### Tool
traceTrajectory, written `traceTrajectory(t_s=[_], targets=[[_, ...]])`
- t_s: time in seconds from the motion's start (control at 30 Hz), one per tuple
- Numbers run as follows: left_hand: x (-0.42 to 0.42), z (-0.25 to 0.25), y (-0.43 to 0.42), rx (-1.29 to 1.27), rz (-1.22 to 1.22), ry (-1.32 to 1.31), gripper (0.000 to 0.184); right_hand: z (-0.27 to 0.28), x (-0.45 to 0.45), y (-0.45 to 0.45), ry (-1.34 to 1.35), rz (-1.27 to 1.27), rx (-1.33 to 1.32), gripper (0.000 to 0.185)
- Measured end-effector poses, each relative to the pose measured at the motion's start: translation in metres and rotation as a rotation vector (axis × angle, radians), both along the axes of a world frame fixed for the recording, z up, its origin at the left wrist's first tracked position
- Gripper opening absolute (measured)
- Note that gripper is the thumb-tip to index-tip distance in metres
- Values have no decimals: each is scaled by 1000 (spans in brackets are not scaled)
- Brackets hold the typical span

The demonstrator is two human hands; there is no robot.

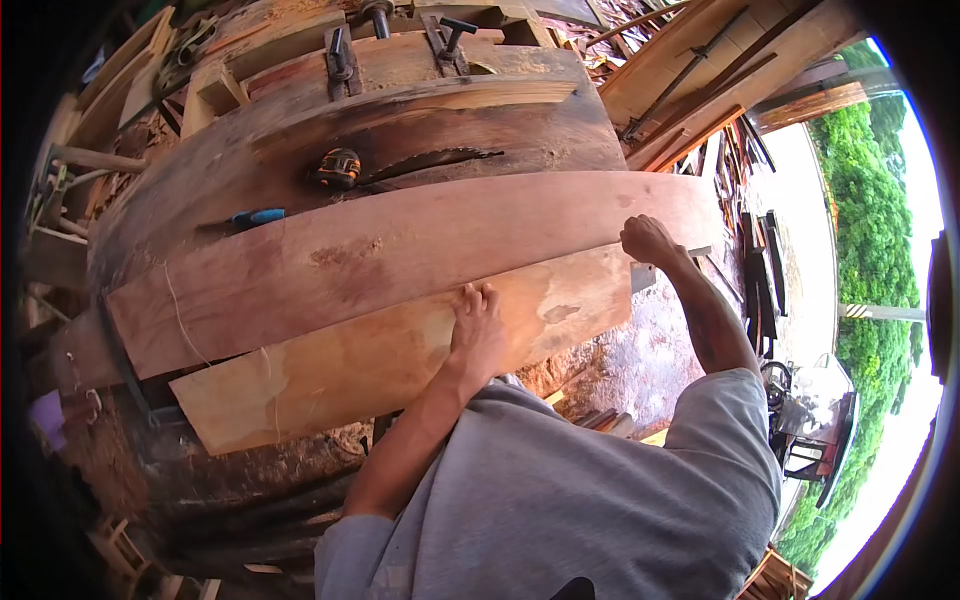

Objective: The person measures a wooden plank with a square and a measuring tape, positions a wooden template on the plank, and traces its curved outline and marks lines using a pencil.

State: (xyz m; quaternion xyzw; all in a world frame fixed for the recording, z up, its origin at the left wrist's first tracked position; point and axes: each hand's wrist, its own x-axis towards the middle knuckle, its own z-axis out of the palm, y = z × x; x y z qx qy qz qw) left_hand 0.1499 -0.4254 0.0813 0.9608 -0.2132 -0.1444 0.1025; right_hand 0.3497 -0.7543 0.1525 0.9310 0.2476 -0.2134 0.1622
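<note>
My left hand [478, 325] lies on the pale, stained board [370, 365], fingers stretched toward its upper edge. That board rests along the near side of a longer reddish plank [430, 235]. My right hand [648, 240] is closed at the right end, where the two boards meet, against the reddish plank's surface. Whatever it may hold is hidden by the curled fingers. Sawdust is scattered over the plank, and a thin pale string [178, 310] hangs across its left end.
Beyond the plank, a black and orange tape measure [338, 168] and a blue-handled tool [258, 216] lie on the wooden bench [220, 180]. Metal clamps [340, 65] stand at the far edge. Timber [720, 75] leans at upper right; a parked vehicle [815, 430] is outside.
</note>
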Motion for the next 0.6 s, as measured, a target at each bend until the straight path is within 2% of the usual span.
traceTrajectory(t_s=[0.13, 0.17, 0.2, 0.33, 0.47, 0.53, 0.57, 0.6], targets=[[1, 3, 0, -12, 18, 6, 50, -29, -3, -19, -57, -40, 61, 24], [2, 5, 1, -18, 10, 20, 49, -32, -10, -18, -77, -126, 96, 24], [2, 6, 1, -23, 3, 34, 49, -30, -16, -12, -97, -211, 131, 25], [1, 3, 1, -45, 30, 6, 47, -18, -33, 21, -83, -199, 213, 17], [0, -1, -1, -15, -6, 20, 50, -10, -21, 15, -72, -240, 108, 16], [1, -3, -1, -19, -21, -23, 51, -24, -10, -7, -203, -141, 139, 18], [0, -3, 0, -28, -6, -10, 50, -34, -3, -11, -159, -218, 1, 13], [1, -4, -1, -39, 9, 4, 50, -43, -5, -13, -190, -174, 32, 13]])
